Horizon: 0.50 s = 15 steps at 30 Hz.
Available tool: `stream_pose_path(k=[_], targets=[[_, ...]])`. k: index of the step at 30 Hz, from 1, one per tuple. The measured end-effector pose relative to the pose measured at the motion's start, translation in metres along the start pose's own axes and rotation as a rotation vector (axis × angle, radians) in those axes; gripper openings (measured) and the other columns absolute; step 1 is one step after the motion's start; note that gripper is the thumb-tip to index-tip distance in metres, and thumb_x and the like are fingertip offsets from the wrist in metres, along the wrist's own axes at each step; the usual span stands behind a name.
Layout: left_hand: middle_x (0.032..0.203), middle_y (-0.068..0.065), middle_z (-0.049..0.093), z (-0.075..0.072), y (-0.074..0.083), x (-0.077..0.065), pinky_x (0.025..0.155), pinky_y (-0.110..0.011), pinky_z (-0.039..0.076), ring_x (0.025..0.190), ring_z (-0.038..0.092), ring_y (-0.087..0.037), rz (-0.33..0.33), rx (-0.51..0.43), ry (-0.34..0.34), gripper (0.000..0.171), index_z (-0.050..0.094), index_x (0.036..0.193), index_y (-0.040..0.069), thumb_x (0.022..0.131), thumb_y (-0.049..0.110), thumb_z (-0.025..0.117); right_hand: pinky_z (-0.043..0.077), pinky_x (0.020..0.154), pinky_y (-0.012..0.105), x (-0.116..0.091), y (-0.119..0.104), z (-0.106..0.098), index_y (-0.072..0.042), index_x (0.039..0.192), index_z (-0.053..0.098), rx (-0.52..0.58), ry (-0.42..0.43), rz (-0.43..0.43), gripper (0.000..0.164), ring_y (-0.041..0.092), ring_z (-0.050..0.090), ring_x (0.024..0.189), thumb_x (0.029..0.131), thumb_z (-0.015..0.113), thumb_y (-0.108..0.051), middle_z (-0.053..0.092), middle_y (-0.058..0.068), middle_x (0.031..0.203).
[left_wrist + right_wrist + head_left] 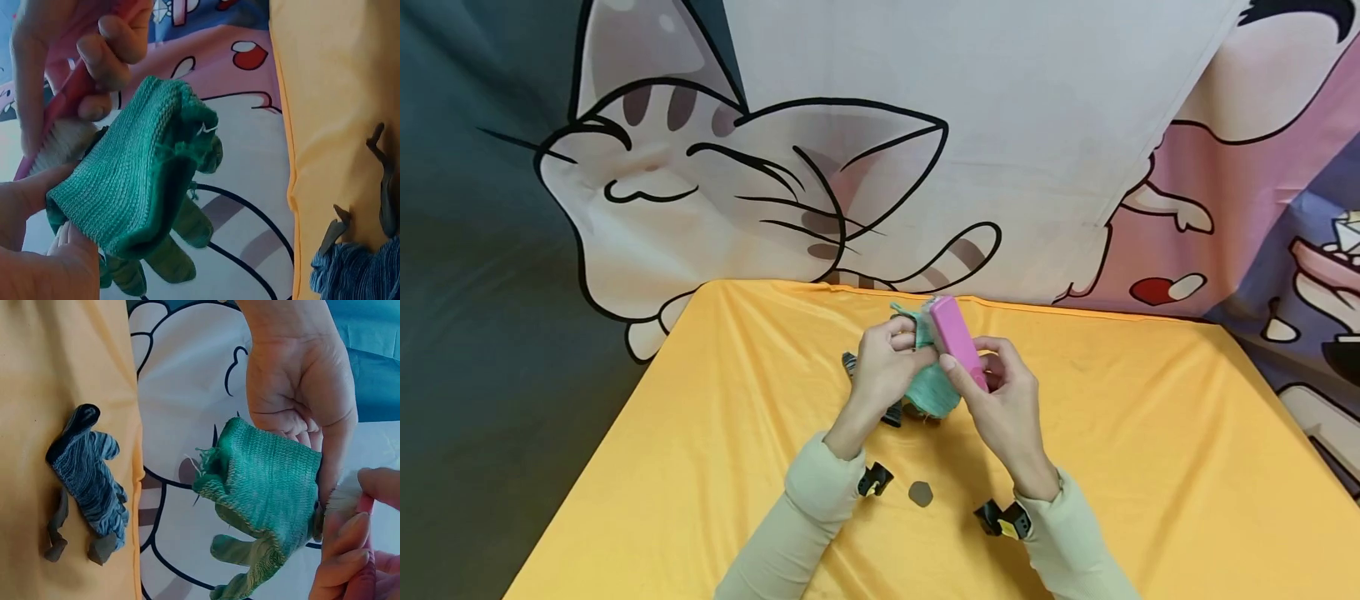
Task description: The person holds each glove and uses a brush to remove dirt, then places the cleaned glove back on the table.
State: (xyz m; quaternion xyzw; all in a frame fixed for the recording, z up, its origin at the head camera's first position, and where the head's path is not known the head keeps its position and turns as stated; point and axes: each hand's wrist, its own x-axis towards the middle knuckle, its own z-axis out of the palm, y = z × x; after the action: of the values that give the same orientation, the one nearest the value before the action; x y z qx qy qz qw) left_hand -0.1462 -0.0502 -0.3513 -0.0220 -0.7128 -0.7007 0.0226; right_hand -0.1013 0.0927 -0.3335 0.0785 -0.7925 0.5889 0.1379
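Note:
My left hand [883, 367] pinches a green knitted glove [125, 169] with rubber-coated fingers, near its edge. The glove is held up above the table, and loose threads hang from it. In my right hand [1003, 396] is a pink brush [957, 337] with pale bristles [344, 495], gripped by its back. Those bristles face the glove, close beside the left thumb in the left wrist view. Part of the glove is covered by the left hand in the head view.
A dark blue-and-black striped knitted glove [94, 478] lies on the yellow cloth-covered table [1112, 433]. Grey-brown lumpy pieces [57, 528] lie around it. A flat grey-brown piece [921, 493] sits nearer the front, between the forearms. Behind the table hangs a cartoon-cat backdrop [1000, 125].

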Motion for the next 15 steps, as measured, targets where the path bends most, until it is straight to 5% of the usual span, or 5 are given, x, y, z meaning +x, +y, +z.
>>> stream_pose_path(k=[7, 15], targets=[[0.08, -0.011, 0.07, -0.003, 0.001, -0.001, 0.065, -0.033, 0.054, 0.071, 0.066, -0.019, -0.027, -0.12, 0.094, 0.02, 0.064, 0.092, 0.001, 0.074, 0.005, 0.072, 0.042, 0.042, 0.024, 0.001, -0.003, 0.001, -0.004, 0.105, 0.055, -0.053, -0.055, 0.03, 0.029, 0.012, 0.048, 0.048, 0.082, 0.07, -0.014, 0.061, 0.013, 0.072], [0.084, -0.016, 0.069, -0.008, 0.003, 0.0, 0.065, -0.035, 0.055, 0.071, 0.066, -0.024, 0.053, -0.23, 0.184, 0.023, 0.063, 0.095, -0.002, 0.076, 0.007, 0.073, 0.042, 0.043, 0.025, 0.004, 0.014, 0.001, -0.01, 0.107, 0.055, -0.073, -0.08, 0.061, 0.033, 0.014, 0.05, 0.051, 0.081, 0.071, -0.023, 0.063, 0.011, 0.075]])
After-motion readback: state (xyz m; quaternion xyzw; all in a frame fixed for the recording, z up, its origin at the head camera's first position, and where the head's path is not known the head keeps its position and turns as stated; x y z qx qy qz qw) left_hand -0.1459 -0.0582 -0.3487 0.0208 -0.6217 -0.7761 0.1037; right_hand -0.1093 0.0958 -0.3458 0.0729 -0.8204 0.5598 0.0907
